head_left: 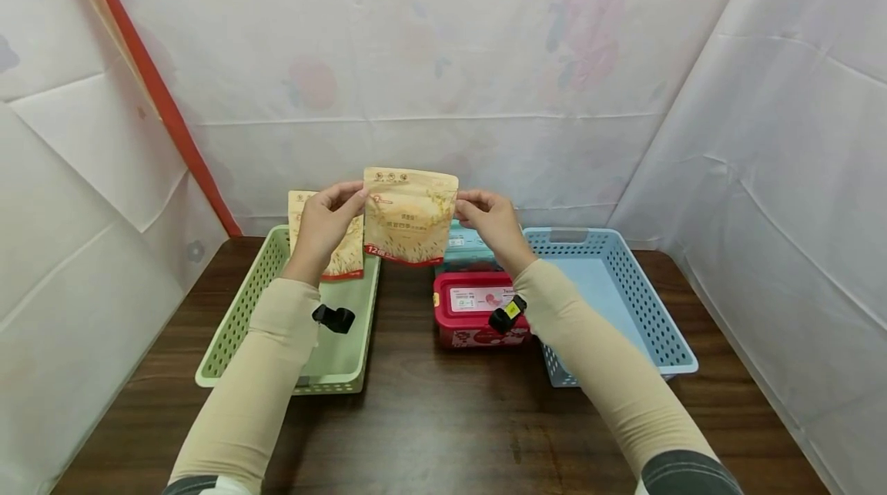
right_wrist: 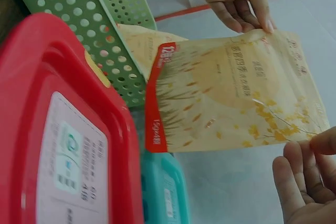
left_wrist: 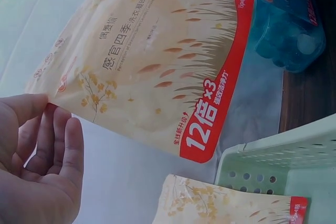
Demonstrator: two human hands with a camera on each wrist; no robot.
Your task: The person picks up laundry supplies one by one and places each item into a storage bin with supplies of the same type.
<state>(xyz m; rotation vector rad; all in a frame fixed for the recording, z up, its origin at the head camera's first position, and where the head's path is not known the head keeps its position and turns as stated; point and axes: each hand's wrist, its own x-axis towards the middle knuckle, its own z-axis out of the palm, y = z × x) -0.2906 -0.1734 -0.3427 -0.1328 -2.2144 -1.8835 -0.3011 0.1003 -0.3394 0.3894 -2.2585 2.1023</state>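
Above the wooden table (head_left: 430, 418), both hands (head_left: 326, 227) (head_left: 493, 227) pinch a beige pouch (head_left: 410, 216) reading "感官四季" and "12倍×3".

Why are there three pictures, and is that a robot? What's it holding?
No robot here! These are a person's bare hands: the left hand and the right hand. The wide picture looks down from the person's head. The other two are taken from the left wrist and the right wrist, so they show the same things close up.

Together the hands pinch a yellowish pouch by its sides, up above the brown table. On the table are a green basket with another pouch in it, a red box, a teal box behind that, and a blue basket.
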